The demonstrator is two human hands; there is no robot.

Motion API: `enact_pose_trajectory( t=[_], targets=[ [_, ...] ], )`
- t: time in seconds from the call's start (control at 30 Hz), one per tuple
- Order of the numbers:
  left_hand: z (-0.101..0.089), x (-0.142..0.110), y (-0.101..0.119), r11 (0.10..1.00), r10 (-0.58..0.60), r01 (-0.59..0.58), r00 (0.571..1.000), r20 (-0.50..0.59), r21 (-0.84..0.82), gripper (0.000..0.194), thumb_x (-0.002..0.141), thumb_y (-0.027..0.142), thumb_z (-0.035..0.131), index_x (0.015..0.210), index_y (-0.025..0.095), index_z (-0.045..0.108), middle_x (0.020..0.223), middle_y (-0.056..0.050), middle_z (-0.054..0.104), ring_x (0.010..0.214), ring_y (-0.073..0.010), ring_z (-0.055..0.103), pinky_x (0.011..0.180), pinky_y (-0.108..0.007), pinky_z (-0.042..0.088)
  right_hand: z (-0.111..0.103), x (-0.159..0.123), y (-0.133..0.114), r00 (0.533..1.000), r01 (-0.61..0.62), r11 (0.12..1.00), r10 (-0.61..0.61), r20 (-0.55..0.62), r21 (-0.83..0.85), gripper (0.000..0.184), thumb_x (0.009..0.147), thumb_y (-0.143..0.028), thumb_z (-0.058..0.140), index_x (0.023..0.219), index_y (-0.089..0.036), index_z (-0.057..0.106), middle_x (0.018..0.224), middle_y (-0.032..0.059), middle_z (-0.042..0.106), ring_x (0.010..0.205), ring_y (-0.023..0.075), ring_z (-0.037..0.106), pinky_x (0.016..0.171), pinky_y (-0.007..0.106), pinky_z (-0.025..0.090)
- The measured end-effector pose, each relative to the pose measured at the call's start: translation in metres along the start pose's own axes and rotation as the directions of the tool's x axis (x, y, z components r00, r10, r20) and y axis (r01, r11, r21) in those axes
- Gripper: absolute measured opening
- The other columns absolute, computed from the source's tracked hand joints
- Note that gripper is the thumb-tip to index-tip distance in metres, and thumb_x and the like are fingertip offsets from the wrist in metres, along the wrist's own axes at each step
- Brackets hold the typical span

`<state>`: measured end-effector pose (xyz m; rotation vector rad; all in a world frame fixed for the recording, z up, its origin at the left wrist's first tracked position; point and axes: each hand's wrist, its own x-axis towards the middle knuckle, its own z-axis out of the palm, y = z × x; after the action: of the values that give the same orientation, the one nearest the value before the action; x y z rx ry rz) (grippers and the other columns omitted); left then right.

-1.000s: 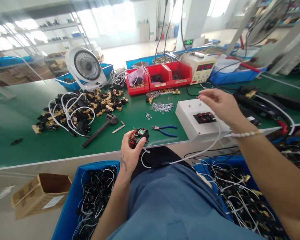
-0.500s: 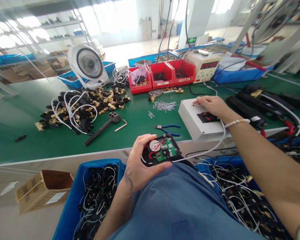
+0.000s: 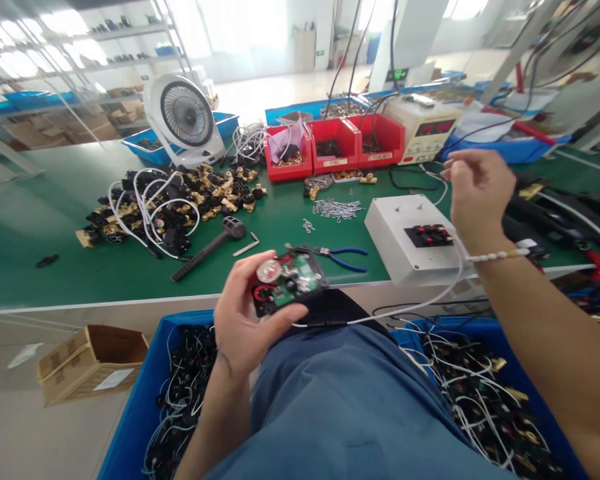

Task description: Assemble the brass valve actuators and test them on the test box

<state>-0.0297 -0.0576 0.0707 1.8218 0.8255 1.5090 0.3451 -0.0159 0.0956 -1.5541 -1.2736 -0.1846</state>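
With box [image 3: 397,250] beside half-curled right hand [image 3: 483,190], grips module [image 3: 293,283] in left hand [image 3: 241,317] near pliers [image 3: 347,263], circuit-up, long axis slanting away rightward.

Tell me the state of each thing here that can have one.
Module, open, circuit board exposed
Left hand, closed around module
Right hand, raised, fingers curled
White box, switch positions unclear
Pliers, handles spread
Power supply, display lit
Fan, spinning or stopped unclear
Cardboard box, open
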Motion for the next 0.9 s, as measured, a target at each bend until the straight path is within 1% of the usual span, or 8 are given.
enact_pose_trajectory(
  t=[0.03,0.13,0.23,0.5,0.63,0.8,0.83,0.9],
  targets=[
    [-0.005,0.004,-0.005,1.0,-0.012,0.012,0.996,-0.093,-0.003,0.056,0.078,0.051,0.084,0.124,0.024,0.068,0.121,-0.005,0.07,0.112,-0.0246,0.068,0.098,-0.034,0.057,0.004,-0.012,-0.015,0.998,-0.053,0.994,0.051,0.021,0.098,0.028,0.098,-0.021,0.043,0.11,-0.012,0.067,0.112,0.0173,0.07,0.096,0.018,0.066,0.092,0.033,0.048],
    [-0.017,0.01,-0.016,0.998,-0.056,0.05,0.961,-0.272,-0.029,0.053,0.082,0.054,0.078,0.122,0.021,0.069,0.122,-0.006,0.071,0.115,-0.0255,0.068,0.102,-0.035,0.055,0.027,-0.066,-0.053,0.894,-0.16,0.95,0.024,0.448,0.268,0.022,0.091,-0.035,0.061,0.098,-0.018,0.073,0.094,0.0084,0.075,0.085,0.0184,0.071,0.085,0.033,0.056],
    [-0.02,0.008,-0.022,0.993,-0.115,0.11,0.954,-0.278,-0.035,0.051,0.084,0.054,0.076,0.123,0.021,0.068,0.122,-0.006,0.072,0.115,-0.0251,0.068,0.103,-0.035,0.054,0.058,-0.111,-0.06,0.771,-0.308,0.917,0.086,0.631,0.252,0.021,0.086,-0.03,0.062,0.099,-0.018,0.074,0.094,0.0072,0.078,0.088,0.0215,0.074,0.085,0.036,0.06],
    [-0.017,0.005,-0.03,0.981,-0.186,0.192,0.958,-0.218,0.006,0.055,0.079,0.056,0.077,0.119,0.019,0.068,0.118,-0.007,0.074,0.112,-0.025,0.07,0.098,-0.033,0.057,0.096,-0.112,-0.019,0.779,-0.363,0.916,0.196,0.596,0.173,0.031,0.091,-0.03,0.056,0.112,-0.015,0.073,0.119,0.0157,0.074,0.109,0.0262,0.071,0.104,0.044,0.055],
    [-0.006,0.015,-0.052,0.947,-0.316,0.32,0.928,-0.197,-0.015,0.063,0.079,0.063,0.072,0.12,0.016,0.066,0.119,-0.011,0.074,0.109,-0.0258,0.072,0.098,-0.036,0.057,0.105,-0.125,-0.053,0.733,-0.279,0.924,0.028,0.679,0.263,0.03,0.09,-0.032,0.059,0.111,-0.018,0.074,0.123,0.0126,0.073,0.11,0.0246,0.069,0.103,0.042,0.054],
    [0.014,0.026,-0.099,0.918,-0.367,0.383,0.919,-0.145,0.104,0.053,0.093,0.055,0.057,0.126,0.014,0.061,0.123,-0.017,0.072,0.105,-0.026,0.073,0.093,-0.04,0.059,0.113,-0.155,-0.101,0.568,-0.23,0.892,-0.202,0.798,0.389,0.027,0.093,-0.036,0.055,0.088,-0.021,0.077,0.082,0.0043,0.077,0.077,0.0192,0.071,0.077,0.03,0.057],
    [0.018,0.027,-0.106,0.912,-0.369,0.383,0.922,-0.12,0.143,0.05,0.095,0.051,0.055,0.126,0.014,0.062,0.123,-0.017,0.072,0.106,-0.0265,0.073,0.095,-0.041,0.058,0.112,-0.158,-0.104,0.59,-0.227,0.9,-0.178,0.788,0.373,0.03,0.095,-0.037,0.052,0.088,-0.02,0.076,0.078,0.0045,0.076,0.072,0.0191,0.07,0.072,0.03,0.056],
    [0.026,0.029,-0.117,0.907,-0.359,0.359,0.932,-0.04,0.221,0.042,0.095,0.045,0.059,0.122,0.015,0.067,0.12,-0.015,0.074,0.111,-0.0278,0.071,0.101,-0.044,0.056,0.11,-0.159,-0.1,0.711,-0.222,0.925,-0.063,0.7,0.309,0.032,0.095,-0.04,0.05,0.091,-0.02,0.074,0.082,0.0067,0.076,0.074,0.0209,0.07,0.073,0.032,0.055]
  ],
)
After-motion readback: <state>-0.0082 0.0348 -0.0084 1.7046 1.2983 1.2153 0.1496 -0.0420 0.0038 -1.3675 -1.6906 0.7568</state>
